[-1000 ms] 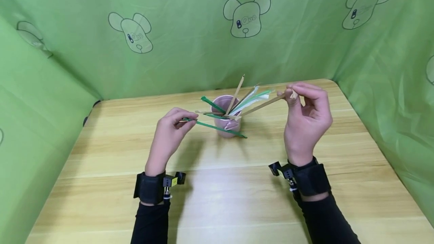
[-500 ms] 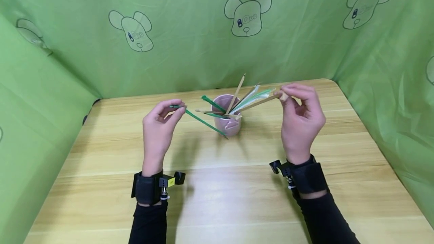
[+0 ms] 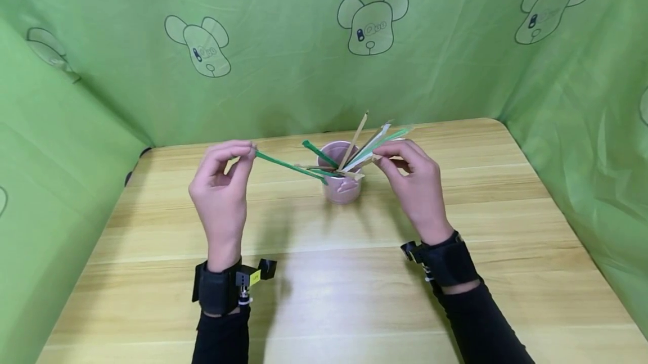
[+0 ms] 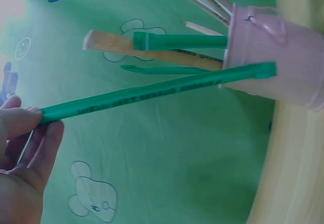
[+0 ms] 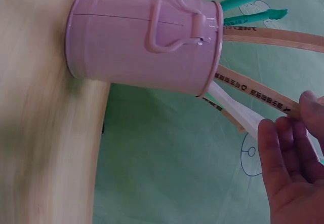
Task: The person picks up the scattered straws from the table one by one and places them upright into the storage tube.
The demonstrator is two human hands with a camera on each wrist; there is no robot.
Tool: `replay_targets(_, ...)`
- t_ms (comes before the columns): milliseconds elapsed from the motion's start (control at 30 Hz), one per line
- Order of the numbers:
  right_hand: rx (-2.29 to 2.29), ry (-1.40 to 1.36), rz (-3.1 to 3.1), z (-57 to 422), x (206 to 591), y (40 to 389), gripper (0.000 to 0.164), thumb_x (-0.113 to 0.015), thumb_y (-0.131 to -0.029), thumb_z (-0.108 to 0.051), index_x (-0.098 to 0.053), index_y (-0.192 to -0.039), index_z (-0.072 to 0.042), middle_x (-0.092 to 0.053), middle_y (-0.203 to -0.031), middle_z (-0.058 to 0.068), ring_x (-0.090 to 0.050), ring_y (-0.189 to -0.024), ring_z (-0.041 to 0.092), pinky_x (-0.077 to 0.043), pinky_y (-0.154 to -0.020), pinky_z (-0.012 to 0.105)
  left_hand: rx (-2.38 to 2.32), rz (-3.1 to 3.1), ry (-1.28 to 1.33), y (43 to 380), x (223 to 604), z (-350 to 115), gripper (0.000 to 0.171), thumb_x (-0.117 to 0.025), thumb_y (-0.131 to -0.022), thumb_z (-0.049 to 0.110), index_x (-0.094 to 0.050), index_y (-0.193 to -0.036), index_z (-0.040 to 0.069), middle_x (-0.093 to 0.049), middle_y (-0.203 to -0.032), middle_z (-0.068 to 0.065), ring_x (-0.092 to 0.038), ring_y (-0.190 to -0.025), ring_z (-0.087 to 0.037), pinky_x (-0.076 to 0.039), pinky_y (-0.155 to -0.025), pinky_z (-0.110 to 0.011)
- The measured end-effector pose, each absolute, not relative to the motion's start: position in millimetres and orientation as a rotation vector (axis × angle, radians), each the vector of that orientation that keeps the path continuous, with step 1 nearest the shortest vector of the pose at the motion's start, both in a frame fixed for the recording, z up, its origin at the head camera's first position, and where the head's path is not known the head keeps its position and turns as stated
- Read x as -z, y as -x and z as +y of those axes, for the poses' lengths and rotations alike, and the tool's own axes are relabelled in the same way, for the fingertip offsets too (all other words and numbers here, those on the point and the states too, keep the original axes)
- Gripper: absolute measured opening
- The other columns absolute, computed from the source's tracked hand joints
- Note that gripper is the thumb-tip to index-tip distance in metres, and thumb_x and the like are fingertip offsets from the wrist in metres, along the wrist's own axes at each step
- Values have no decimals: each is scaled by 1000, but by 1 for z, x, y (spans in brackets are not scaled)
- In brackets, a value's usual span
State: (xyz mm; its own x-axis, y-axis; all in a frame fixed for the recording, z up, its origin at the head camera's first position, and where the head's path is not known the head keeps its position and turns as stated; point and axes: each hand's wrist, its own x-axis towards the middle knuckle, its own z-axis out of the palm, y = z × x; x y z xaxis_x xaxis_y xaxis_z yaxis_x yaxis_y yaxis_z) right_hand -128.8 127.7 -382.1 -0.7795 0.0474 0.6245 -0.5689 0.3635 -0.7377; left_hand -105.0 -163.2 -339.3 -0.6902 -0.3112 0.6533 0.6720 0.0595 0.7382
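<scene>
A small pink bucket [image 3: 342, 191] with side handles stands upright near the table's back, holding several long slim paper-wrapped sticks, perhaps straws, in green, brown and white. To its left, my left hand [image 3: 223, 195] pinches one end of a green wrapped stick [image 4: 157, 89]. That stick's far end overlaps the bucket's rim in the left wrist view, seemingly outside it. On the other side, my right hand [image 3: 412, 184] pinches a brown wrapped stick [image 5: 255, 89] with printed letters, its lower end inside the bucket. White sticks [image 5: 235, 105] lie close behind the right fingers.
The wooden table [image 3: 324, 296] spreads out in front of the bucket. A green cloth [image 3: 283, 88] with bear-head outlines rises behind and at both sides. Other green [image 4: 182, 42] and brown sticks [image 4: 116, 44] jut from the bucket at various angles.
My left hand has moved left and slightly away with its green stick, now more level. My right hand has come left toward the bucket, and its brown stick sits deeper in it.
</scene>
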Motion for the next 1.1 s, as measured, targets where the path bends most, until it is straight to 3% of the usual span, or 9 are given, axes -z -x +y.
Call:
replay_targets(233, -1431, -478, -2105, 127, 386, 131, 15, -76, -95, 6, -78, -107, -3, -74, -110, 1, -69, -103, 15, -59, -87, 26, 1655, -1486, 322, 99, 328, -161, 8, -75, -90, -17, -69, -95, -21, -68, -108, -23, -69, -103, -39, -57, -99, -47)
replay_targets(433, -1445, -502, -2100, 128, 386, 132, 15, -76, -95, 7, -77, -107, -3, -74, -109, 3, -70, -103, 20, -59, -87, 26, 1624, -1402, 319, 99, 325, -156, 8, -76, -89, -18, -69, -92, -21, -68, -106, -23, -68, -101, -40, -57, -99, -49)
replay_targets(633, -1446, -499, -2118, 128, 386, 133, 16, -76, -95, 6, -77, -108, -3, -74, -108, 1, -69, -102, 16, -61, -87, 30, 1643, -1453, 348, 99, 329, -152, 8, -75, -90, -18, -70, -95, -21, -68, -107, -21, -68, -102, -39, -57, -99, -48)
replay_targets(800, -1439, -502, -2146, 128, 386, 132, 16, -75, -96, 5, -77, -109, -4, -74, -108, 1, -69, -103, 16, -60, -88, 29, 1620, -1549, 418, 103, 337, -145, 5, -73, -91, -18, -72, -96, -17, -70, -108, -21, -68, -105, -38, -57, -100, -49)
replay_targets(1100, -1419, -516, -2190, 127, 385, 131, 15, -77, -96, 1, -77, -110, -5, -74, -108, 0, -69, -101, 14, -59, -87, 25, 1450, -1820, 493, 113, 362, -134, 10, -72, -98, -9, -80, -98, -3, -75, -111, -10, -71, -103, -28, -59, -97, -39)
